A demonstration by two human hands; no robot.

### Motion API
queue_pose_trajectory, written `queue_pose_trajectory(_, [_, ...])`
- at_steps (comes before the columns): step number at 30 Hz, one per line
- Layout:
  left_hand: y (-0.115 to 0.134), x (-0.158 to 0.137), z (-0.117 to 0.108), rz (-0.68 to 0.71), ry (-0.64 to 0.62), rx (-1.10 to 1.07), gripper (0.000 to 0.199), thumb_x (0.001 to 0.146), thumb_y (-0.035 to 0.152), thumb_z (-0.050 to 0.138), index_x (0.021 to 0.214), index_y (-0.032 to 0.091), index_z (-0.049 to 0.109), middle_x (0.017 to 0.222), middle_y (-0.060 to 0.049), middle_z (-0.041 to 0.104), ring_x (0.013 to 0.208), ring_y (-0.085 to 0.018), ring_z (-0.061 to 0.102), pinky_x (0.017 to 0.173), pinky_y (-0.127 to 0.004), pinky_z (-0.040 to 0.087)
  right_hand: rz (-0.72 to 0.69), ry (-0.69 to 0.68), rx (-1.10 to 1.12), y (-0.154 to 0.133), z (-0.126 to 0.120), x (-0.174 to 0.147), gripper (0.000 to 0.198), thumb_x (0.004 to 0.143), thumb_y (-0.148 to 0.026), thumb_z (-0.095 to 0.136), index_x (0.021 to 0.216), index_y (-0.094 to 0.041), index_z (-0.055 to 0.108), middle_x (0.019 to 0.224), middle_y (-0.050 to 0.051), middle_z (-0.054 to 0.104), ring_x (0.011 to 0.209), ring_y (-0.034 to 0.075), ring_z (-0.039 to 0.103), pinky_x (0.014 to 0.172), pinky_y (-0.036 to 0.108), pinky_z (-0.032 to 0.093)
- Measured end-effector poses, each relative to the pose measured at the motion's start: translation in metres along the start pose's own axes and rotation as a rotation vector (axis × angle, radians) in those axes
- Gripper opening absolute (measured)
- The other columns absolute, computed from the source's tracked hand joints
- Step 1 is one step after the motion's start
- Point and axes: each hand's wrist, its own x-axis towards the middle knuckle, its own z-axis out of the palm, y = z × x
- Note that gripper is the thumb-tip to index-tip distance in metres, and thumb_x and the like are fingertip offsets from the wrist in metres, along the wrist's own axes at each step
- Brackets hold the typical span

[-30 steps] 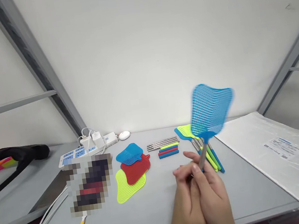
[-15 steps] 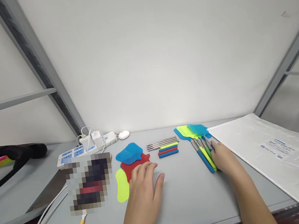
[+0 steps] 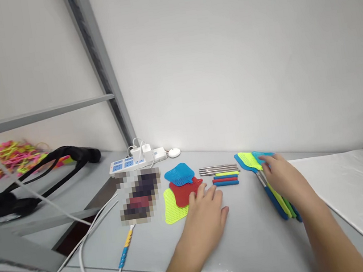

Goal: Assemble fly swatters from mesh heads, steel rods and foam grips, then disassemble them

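Note:
My left hand (image 3: 208, 217) rests palm down with fingers spread, its fingertips at the edge of a red fly swatter head (image 3: 184, 192). A blue swatter head (image 3: 179, 174) overlaps the red one, and a yellow-green head (image 3: 171, 207) lies partly under it. Farther right, my right hand (image 3: 284, 178) is closed on the blue head (image 3: 259, 157) of a fly swatter in a fanned stack. Beside it lie a yellow-green swatter (image 3: 250, 160) and another blue one (image 3: 245, 166). Several handle grips (image 3: 275, 201) point toward me, partly hidden by my right hand.
Metal rods (image 3: 218, 169) and coloured grips (image 3: 226, 179) lie mid-table. A power strip (image 3: 137, 161), white oval device (image 3: 174, 152), blurred phone (image 3: 141, 195) and cable (image 3: 124, 247) are left. A black headset (image 3: 79, 155) sits beyond. A white wrapped panel (image 3: 350, 180) lies right.
The view has turned left, showing more of the headset and a colourful pile. My right hand has moved from the swatters' shafts up to the blue head. My left hand stays by the loose heads.

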Motion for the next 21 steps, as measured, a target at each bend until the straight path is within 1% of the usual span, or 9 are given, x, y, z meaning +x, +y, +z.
queue_pose_trajectory(2, [0.004, 0.015, 0.01, 0.029, -0.005, 0.04, 0.038, 0.094, 0.034, 0.047, 0.129, 0.02, 0.053, 0.145, -0.01, 0.048, 0.138, -0.036, 0.031, 0.104, -0.059, 0.033, -0.176, -0.095, 0.051, -0.024, 0.006, 0.028, 0.039, 0.098, -0.026, 0.033, 0.124, -0.019, 0.062, 0.12, 0.013, 0.06, 0.104, 0.024, 0.061, 0.087, 0.034, 0.044])
queue_pose_trajectory(5, [0.009, 0.03, 0.026, 0.029, -0.023, 0.076, 0.05, 0.091, 0.038, 0.053, 0.137, 0.018, 0.048, 0.149, -0.014, 0.043, 0.141, -0.037, 0.027, 0.107, -0.062, 0.028, -0.392, -0.248, 0.091, -0.056, 0.032, 0.064, 0.025, 0.096, -0.028, 0.047, 0.103, -0.019, 0.07, 0.107, 0.008, 0.066, 0.097, 0.02, 0.063, 0.087, 0.029, 0.046])
queue_pose_trajectory(6, [0.009, 0.032, 0.03, 0.022, -0.022, 0.081, 0.052, 0.091, 0.038, 0.054, 0.138, 0.018, 0.047, 0.148, -0.015, 0.044, 0.14, -0.037, 0.029, 0.108, -0.062, 0.027, -0.439, -0.283, 0.093, -0.063, 0.043, 0.073, 0.023, 0.096, -0.031, 0.051, 0.102, -0.019, 0.069, 0.106, 0.007, 0.066, 0.095, 0.02, 0.064, 0.086, 0.032, 0.048])
queue_pose_trajectory(8, [0.011, 0.031, 0.033, 0.018, 0.011, 0.077, 0.053, 0.091, 0.038, 0.053, 0.139, 0.018, 0.045, 0.141, -0.016, 0.051, 0.136, -0.036, 0.035, 0.108, -0.062, 0.026, -0.51, -0.33, 0.083, -0.071, 0.061, 0.086, 0.024, 0.094, -0.035, 0.056, 0.109, -0.018, 0.065, 0.112, 0.007, 0.064, 0.095, 0.02, 0.063, 0.084, 0.037, 0.052])
queue_pose_trajectory(10, [0.012, 0.025, 0.032, 0.03, 0.069, 0.06, 0.049, 0.093, 0.037, 0.05, 0.139, 0.02, 0.044, 0.129, -0.014, 0.059, 0.126, -0.033, 0.044, 0.108, -0.061, 0.027, -0.568, -0.359, 0.061, -0.075, 0.073, 0.095, 0.031, 0.094, -0.036, 0.057, 0.119, -0.018, 0.059, 0.12, 0.008, 0.06, 0.099, 0.02, 0.062, 0.084, 0.041, 0.053])
queue_pose_trajectory(12, [0.013, 0.018, 0.03, 0.04, 0.107, 0.041, 0.044, 0.094, 0.037, 0.048, 0.136, 0.022, 0.046, 0.117, -0.011, 0.062, 0.115, -0.03, 0.05, 0.105, -0.061, 0.029, -0.624, -0.383, 0.034, -0.077, 0.078, 0.1, 0.03, 0.094, -0.036, 0.057, 0.119, -0.018, 0.059, 0.12, 0.009, 0.06, 0.099, 0.02, 0.062, 0.084, 0.041, 0.053])
queue_pose_trajectory(15, [0.015, 0.01, 0.034, 0.019, 0.112, 0.034, 0.042, 0.092, 0.037, 0.051, 0.132, 0.023, 0.048, 0.112, -0.009, 0.061, 0.106, -0.029, 0.051, 0.099, -0.058, 0.036, -0.693, -0.404, 0.005, -0.08, 0.08, 0.105, 0.019, 0.093, -0.031, 0.057, 0.104, -0.017, 0.064, 0.105, 0.006, 0.065, 0.092, 0.019, 0.062, 0.082, 0.037, 0.051])
queue_pose_trajectory(17, [0.016, 0.008, 0.04, -0.039, 0.1, 0.049, 0.04, 0.09, 0.036, 0.056, 0.126, 0.022, 0.052, 0.109, -0.009, 0.06, 0.101, -0.029, 0.052, 0.094, -0.055, 0.04, -0.717, -0.402, -0.009, -0.082, 0.08, 0.106, 0.012, 0.09, -0.025, 0.057, 0.093, -0.017, 0.066, 0.096, 0.006, 0.067, 0.088, 0.019, 0.062, 0.078, 0.032, 0.047])
queue_pose_trajectory(21, [0.013, 0.008, 0.051, -0.147, 0.102, 0.085, 0.022, 0.086, 0.031, 0.063, 0.106, 0.021, 0.059, 0.105, -0.007, 0.06, 0.095, -0.028, 0.053, 0.086, -0.05, 0.042, -0.687, -0.37, -0.031, -0.087, 0.07, 0.107, 0.008, 0.085, -0.018, 0.055, 0.084, -0.018, 0.064, 0.084, 0.008, 0.067, 0.076, 0.019, 0.061, 0.066, 0.028, 0.04])
